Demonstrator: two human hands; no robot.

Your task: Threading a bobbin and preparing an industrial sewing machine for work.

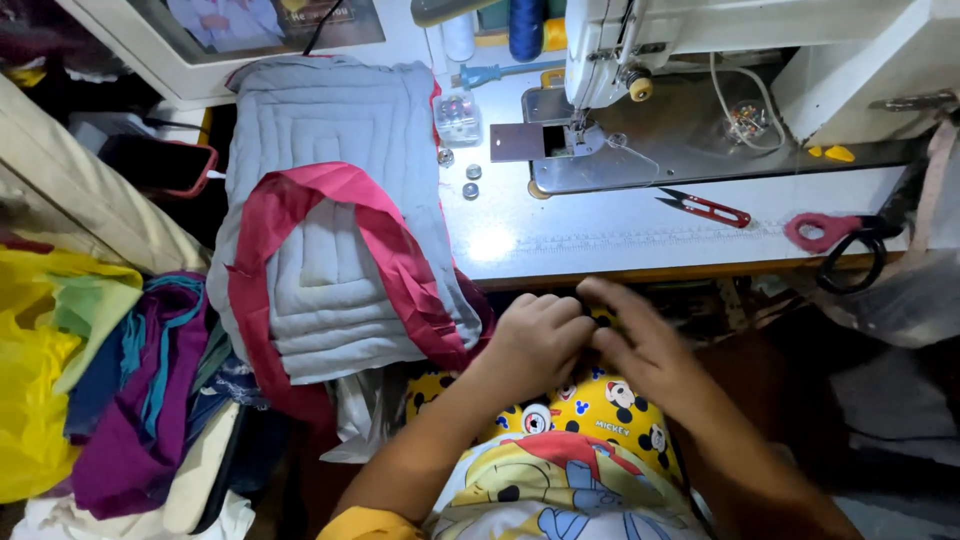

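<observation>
Yellow cartoon-print fabric point(600, 405) lies in the person's lap, just below the front edge of the tabletop point(620, 235), as both hands meet over its upper edge. The left hand point(535, 340) is curled with fingers tucked; the right hand point(640, 345) lies flat against it, though whether either pinches the cloth cannot be told. Nothing sits under the sewing machine point(640, 60) needle; a quilted grey pad point(330, 220) with red binding waits at left, red thread snips point(705, 208) lie untouched.
</observation>
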